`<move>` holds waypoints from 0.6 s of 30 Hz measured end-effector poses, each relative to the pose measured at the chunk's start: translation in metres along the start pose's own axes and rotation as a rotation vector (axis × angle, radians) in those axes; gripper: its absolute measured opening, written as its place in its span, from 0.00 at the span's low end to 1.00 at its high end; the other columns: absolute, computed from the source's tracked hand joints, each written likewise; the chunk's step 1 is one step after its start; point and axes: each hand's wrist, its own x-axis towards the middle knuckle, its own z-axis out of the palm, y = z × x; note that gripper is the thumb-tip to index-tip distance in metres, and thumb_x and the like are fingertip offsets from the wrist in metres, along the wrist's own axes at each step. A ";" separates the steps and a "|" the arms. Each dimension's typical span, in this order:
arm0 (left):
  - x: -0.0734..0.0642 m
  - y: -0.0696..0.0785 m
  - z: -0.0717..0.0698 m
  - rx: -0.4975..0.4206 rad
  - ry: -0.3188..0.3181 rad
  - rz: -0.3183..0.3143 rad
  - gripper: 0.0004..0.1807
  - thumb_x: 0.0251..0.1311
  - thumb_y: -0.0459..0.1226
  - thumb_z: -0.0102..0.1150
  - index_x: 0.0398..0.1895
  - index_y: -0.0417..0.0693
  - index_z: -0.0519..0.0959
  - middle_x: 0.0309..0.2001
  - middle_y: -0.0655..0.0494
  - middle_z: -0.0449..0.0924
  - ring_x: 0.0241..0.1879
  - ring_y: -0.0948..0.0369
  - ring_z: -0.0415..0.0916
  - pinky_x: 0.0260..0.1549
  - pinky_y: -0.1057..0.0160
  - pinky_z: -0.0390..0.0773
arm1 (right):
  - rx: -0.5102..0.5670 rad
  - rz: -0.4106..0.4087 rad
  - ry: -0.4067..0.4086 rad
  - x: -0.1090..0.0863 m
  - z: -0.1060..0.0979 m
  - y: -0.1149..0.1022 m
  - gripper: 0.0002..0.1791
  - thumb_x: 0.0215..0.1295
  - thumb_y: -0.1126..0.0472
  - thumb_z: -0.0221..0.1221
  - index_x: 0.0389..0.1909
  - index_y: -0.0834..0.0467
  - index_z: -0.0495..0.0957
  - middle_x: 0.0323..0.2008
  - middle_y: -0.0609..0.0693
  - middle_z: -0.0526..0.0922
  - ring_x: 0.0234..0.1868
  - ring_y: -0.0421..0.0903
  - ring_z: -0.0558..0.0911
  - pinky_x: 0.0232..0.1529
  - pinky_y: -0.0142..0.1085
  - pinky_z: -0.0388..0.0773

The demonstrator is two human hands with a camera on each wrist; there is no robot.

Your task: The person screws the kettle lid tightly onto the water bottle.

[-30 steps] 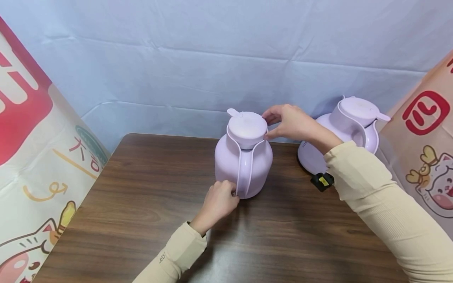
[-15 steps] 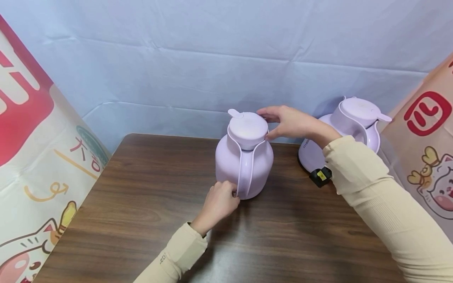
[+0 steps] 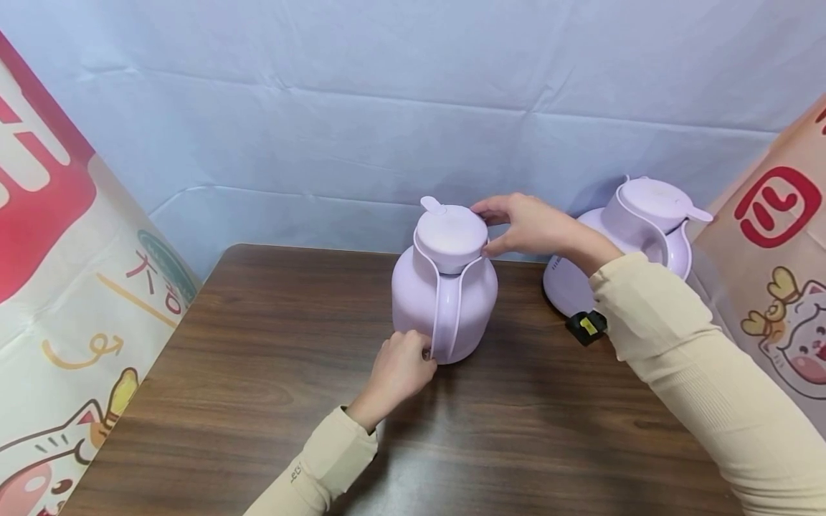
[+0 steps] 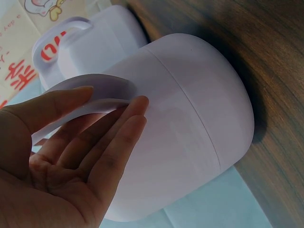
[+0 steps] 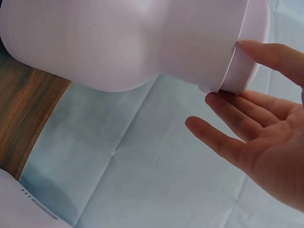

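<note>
A lilac thermos jug (image 3: 416,301) stands upright on the wooden table, its handle (image 3: 447,308) facing me. My left hand (image 3: 401,367) holds the lower part of that handle; in the left wrist view the thumb lies on one side, with fingers curled behind. On top sits a round lid (image 3: 453,233) with a small tab pointing to the back left. My right hand (image 3: 532,223) pinches the lid's right side between thumb and fingers. The right wrist view shows the thumb at the lid's seam (image 5: 230,66) and one finger held apart from it.
A second lilac thermos jug (image 3: 571,283) stands at the back right, partly behind my right forearm. A black device with a yellow label (image 3: 587,327) is near my right cuff. Pale cloth (image 3: 323,129) hangs behind the wooden table (image 3: 277,401), printed banners at both sides.
The lid's tab has turned slightly to the right. My right fingers have slid a little farther round the lid's back. The left hand and the jug's body stay in place.
</note>
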 end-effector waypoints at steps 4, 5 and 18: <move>0.000 0.000 0.001 0.002 0.003 -0.002 0.19 0.38 0.29 0.59 0.05 0.52 0.59 0.10 0.62 0.55 0.14 0.59 0.57 0.14 0.63 0.62 | -0.023 -0.002 0.043 -0.001 0.002 -0.003 0.32 0.46 0.66 0.64 0.56 0.67 0.68 0.49 0.62 0.77 0.54 0.55 0.73 0.57 0.48 0.60; 0.000 -0.001 0.001 0.001 0.004 -0.002 0.19 0.38 0.29 0.59 0.05 0.52 0.59 0.10 0.62 0.54 0.14 0.59 0.57 0.14 0.63 0.62 | -0.025 -0.002 0.050 -0.001 0.002 -0.004 0.32 0.46 0.66 0.64 0.56 0.68 0.68 0.48 0.62 0.77 0.54 0.55 0.73 0.57 0.48 0.60; 0.000 -0.001 0.002 -0.008 0.005 0.001 0.19 0.38 0.29 0.58 0.06 0.51 0.60 0.10 0.61 0.55 0.14 0.59 0.58 0.14 0.62 0.63 | -0.053 0.012 0.113 -0.005 0.005 -0.008 0.28 0.45 0.66 0.66 0.50 0.69 0.72 0.44 0.62 0.80 0.50 0.55 0.76 0.56 0.47 0.61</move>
